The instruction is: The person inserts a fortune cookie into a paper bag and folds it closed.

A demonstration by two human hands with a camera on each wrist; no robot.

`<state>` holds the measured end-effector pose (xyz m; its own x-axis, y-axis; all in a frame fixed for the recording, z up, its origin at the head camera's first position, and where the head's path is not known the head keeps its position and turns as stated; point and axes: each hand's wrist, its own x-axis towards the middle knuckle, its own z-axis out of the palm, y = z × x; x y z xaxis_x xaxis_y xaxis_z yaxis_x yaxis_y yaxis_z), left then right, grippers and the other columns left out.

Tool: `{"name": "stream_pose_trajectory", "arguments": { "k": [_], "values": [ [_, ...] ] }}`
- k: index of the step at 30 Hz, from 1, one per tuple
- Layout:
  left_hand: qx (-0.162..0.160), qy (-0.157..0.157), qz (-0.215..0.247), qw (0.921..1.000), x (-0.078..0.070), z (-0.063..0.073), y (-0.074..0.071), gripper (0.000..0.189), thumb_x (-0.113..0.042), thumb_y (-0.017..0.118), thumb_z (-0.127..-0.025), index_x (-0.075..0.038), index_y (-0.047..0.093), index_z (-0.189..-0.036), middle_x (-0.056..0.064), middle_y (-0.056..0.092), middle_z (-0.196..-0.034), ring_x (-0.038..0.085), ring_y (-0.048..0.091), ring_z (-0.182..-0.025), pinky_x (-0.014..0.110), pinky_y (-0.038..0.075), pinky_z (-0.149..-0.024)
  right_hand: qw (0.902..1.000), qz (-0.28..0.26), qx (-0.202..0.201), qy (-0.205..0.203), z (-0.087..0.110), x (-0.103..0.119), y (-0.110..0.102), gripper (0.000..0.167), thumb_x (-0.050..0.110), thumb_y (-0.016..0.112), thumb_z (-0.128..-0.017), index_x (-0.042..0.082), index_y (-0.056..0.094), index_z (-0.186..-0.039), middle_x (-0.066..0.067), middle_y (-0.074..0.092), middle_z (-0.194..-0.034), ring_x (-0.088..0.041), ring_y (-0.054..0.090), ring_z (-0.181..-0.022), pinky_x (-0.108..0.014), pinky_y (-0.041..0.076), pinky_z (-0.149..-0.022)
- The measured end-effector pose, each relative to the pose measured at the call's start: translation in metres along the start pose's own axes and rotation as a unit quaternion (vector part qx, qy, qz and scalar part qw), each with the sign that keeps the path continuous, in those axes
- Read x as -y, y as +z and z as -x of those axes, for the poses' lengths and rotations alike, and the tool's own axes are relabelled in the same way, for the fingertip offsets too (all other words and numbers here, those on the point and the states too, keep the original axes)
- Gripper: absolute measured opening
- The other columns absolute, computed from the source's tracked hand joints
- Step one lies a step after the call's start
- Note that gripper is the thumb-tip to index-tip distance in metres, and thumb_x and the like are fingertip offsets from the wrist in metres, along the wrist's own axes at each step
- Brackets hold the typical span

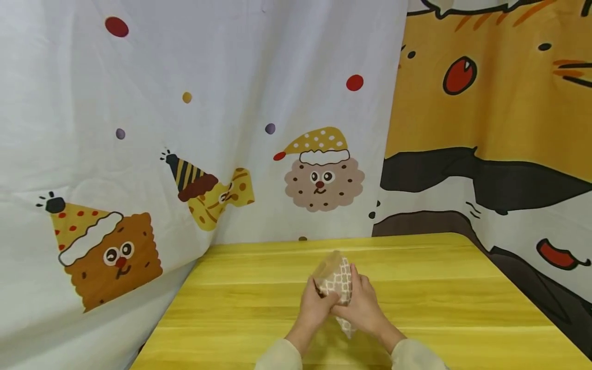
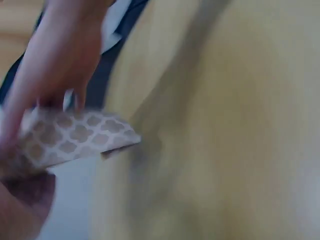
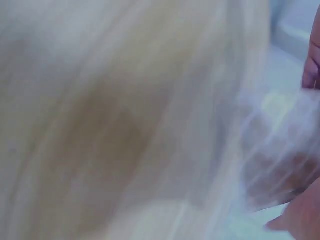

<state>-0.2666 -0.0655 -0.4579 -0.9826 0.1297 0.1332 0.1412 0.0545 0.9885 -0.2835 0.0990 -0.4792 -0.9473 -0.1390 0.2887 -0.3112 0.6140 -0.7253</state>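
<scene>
Both hands hold a thin, folded piece with a tan and white lattice pattern (image 1: 343, 280) above the table, in the head view. On its left side my left hand (image 1: 316, 304) grips it, the thumb lying across the front. My right hand (image 1: 363, 307) holds the other side, its fingers extended up along the edge. A plain tan part shows at the upper left, and a patterned corner hangs below the hands. In the left wrist view the lattice-patterned piece (image 2: 75, 134) narrows to a flat, folded end. Blurred in the right wrist view, the same piece (image 3: 277, 150) lies between fingertips.
A yellow wood-grain table (image 1: 231, 308) spreads beneath the hands. White cloth (image 1: 222, 67) printed with cartoon figures hangs along its back and left. An orange and dark printed cloth (image 1: 499, 118) hangs at the back right.
</scene>
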Motion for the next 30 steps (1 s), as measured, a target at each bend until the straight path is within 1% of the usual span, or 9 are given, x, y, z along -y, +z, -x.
{"name": "stream_pose_trajectory", "arguments": {
  "k": [3, 5, 7, 9, 12, 14, 18, 24, 30],
  "values": [
    [0.028, 0.044, -0.030, 0.9982, -0.017, -0.010, -0.022, 0.041, -0.012, 0.071, -0.092, -0.002, 0.052, -0.127, 0.008, 0.061, -0.107, 0.018, 0.058, -0.090, 0.033, 0.052, -0.072, 0.9934, -0.110, -0.029, -0.011, 0.001, 0.007, -0.010, 0.105, 0.049, 0.082, -0.078, 0.009, 0.024, -0.156, -0.018, 0.039, -0.143, -0.038, 0.042, -0.130, -0.063, 0.035, -0.104],
    [0.060, 0.057, -0.061, 0.9947, -0.022, -0.014, -0.036, 0.040, -0.018, 0.072, -0.093, -0.006, 0.055, -0.127, 0.010, 0.061, -0.113, 0.025, 0.058, -0.098, 0.041, 0.051, -0.081, 0.9869, -0.156, -0.037, -0.017, 0.003, 0.004, -0.015, 0.082, 0.041, 0.081, -0.082, 0.011, 0.042, -0.147, -0.010, 0.050, -0.135, -0.032, 0.050, -0.124, -0.060, 0.040, -0.101],
    [0.085, 0.042, -0.103, 0.9901, -0.017, -0.014, -0.045, 0.052, -0.024, 0.073, -0.092, -0.008, 0.052, -0.136, 0.012, 0.058, -0.125, 0.033, 0.055, -0.112, 0.051, 0.048, -0.090, 0.9838, -0.179, 0.006, -0.008, 0.006, -0.004, -0.015, 0.065, 0.034, 0.079, -0.086, 0.008, 0.051, -0.139, -0.008, 0.059, -0.128, -0.029, 0.057, -0.116, -0.056, 0.046, -0.096],
    [0.095, 0.017, -0.126, 0.9873, -0.004, -0.014, -0.049, 0.067, -0.026, 0.075, -0.090, -0.007, 0.043, -0.147, 0.013, 0.052, -0.141, 0.039, 0.044, -0.132, 0.059, 0.039, -0.103, 0.9778, -0.197, 0.069, 0.014, 0.009, -0.013, -0.012, 0.060, 0.030, 0.077, -0.088, 0.004, 0.052, -0.137, -0.012, 0.060, -0.127, -0.030, 0.061, -0.112, -0.050, 0.051, -0.092],
    [0.083, 0.000, -0.140, 0.9867, 0.014, -0.014, -0.050, 0.069, -0.026, 0.074, -0.092, -0.005, 0.040, -0.149, 0.014, 0.053, -0.140, 0.040, 0.045, -0.131, 0.059, 0.037, -0.105, 0.9709, -0.207, 0.119, 0.025, 0.008, -0.021, -0.008, 0.059, 0.031, 0.073, -0.092, -0.002, 0.050, -0.136, -0.018, 0.061, -0.125, -0.031, 0.065, -0.106, -0.045, 0.055, -0.086],
    [0.063, 0.019, -0.132, 0.9890, 0.018, -0.015, -0.049, 0.059, -0.023, 0.072, -0.093, -0.004, 0.048, -0.143, 0.013, 0.060, -0.130, 0.038, 0.052, -0.123, 0.057, 0.040, -0.102, 0.9689, -0.223, 0.107, 0.016, 0.004, -0.020, -0.007, 0.054, 0.032, 0.071, -0.093, -0.001, 0.054, -0.132, -0.017, 0.064, -0.121, -0.030, 0.067, -0.101, -0.042, 0.057, -0.083],
    [0.054, 0.041, -0.108, 0.9918, 0.016, -0.017, -0.048, 0.058, -0.023, 0.072, -0.093, -0.005, 0.048, -0.143, 0.012, 0.059, -0.127, 0.035, 0.052, -0.119, 0.054, 0.042, -0.101, 0.9614, -0.251, 0.112, -0.007, -0.001, -0.015, -0.012, 0.043, 0.029, 0.068, -0.095, -0.003, 0.060, -0.123, -0.014, 0.070, -0.107, -0.028, 0.070, -0.092, -0.039, 0.058, -0.077],
    [0.091, -0.001, -0.057, 0.9942, 0.013, -0.012, -0.044, 0.043, -0.025, 0.070, -0.094, -0.006, 0.057, -0.130, 0.009, 0.063, -0.121, 0.031, 0.058, -0.111, 0.048, 0.051, -0.092, 0.9480, -0.273, 0.164, 0.012, 0.000, -0.012, -0.020, 0.049, 0.027, 0.069, -0.095, -0.003, 0.055, -0.131, -0.012, 0.068, -0.115, -0.027, 0.067, -0.100, -0.043, 0.056, -0.086],
    [0.054, -0.007, -0.039, 0.9977, -0.002, -0.013, -0.033, 0.047, -0.048, 0.048, -0.103, -0.007, 0.060, -0.123, 0.006, 0.059, -0.122, 0.026, 0.052, -0.119, 0.052, 0.040, -0.101, 0.9540, -0.260, 0.148, 0.015, 0.000, -0.010, -0.022, 0.050, 0.024, 0.074, -0.091, -0.005, 0.056, -0.129, -0.012, 0.068, -0.114, -0.026, 0.066, -0.101, -0.043, 0.055, -0.086]
  ]
}}
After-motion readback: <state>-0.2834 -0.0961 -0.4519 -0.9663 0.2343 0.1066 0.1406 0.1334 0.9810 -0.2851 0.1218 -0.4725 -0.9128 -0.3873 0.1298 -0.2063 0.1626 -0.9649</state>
